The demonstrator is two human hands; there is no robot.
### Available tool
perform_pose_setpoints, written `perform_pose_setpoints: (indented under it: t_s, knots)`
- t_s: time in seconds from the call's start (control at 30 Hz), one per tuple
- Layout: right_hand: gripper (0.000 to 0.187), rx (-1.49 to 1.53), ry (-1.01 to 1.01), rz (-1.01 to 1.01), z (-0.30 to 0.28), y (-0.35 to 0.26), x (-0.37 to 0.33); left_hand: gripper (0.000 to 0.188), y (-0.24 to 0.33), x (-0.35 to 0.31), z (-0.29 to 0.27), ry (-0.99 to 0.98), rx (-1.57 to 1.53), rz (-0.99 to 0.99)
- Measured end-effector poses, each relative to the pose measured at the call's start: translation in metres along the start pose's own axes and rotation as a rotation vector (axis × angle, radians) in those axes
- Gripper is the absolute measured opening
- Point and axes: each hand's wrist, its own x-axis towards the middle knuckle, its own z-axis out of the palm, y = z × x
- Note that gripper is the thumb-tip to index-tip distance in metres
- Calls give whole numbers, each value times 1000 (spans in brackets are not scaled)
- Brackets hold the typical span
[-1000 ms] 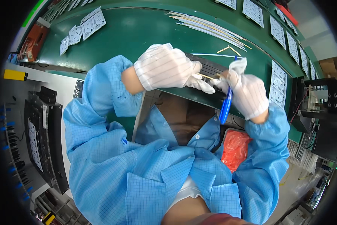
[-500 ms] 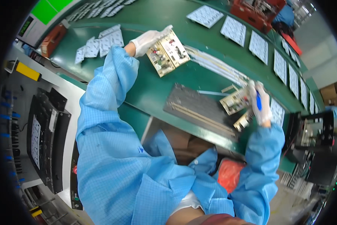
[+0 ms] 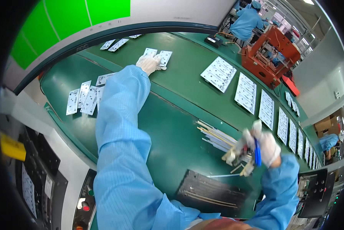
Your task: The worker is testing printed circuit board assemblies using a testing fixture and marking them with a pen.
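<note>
My gloved left hand is stretched far out over the green line. Its fingers close on a small circuit board, white printed face up; a similar small board lies against it on the left. My gloved right hand, smeared by motion, grips a blue-handled tool whose kind I cannot make out. Beside those fingers are blurred circuit board pieces; whether the hand holds them I cannot tell. A dark, scratched slab with thin strips on it lies nearer me.
Several white-faced boards form a row along the green line. Loose small boards lie at left, partly behind my left sleeve. Narrow strips lie mid-table. A monitor overhangs the far left; an orange-red fixture stands at the back.
My left hand has gone farther out; the board it held component side up now shows as white-faced pieces on the line. The right hand still grips the blue-handled tool. The view has tilted up.
</note>
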Motion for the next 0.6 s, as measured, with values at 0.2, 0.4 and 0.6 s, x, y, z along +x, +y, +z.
perform_pose_setpoints:
  t_s: [0.2,0.4,0.6]
  knots:
    - [31,-117,261,35,65,93,281,44,-24,12,25,-70,-14,37]
    - [21,-51,353,459,142,117,476,43,-26,20,40,-25,-21,84]
    - [33,787,688,509,164,126,488,37,-25,18,42,-78,-243,-3]
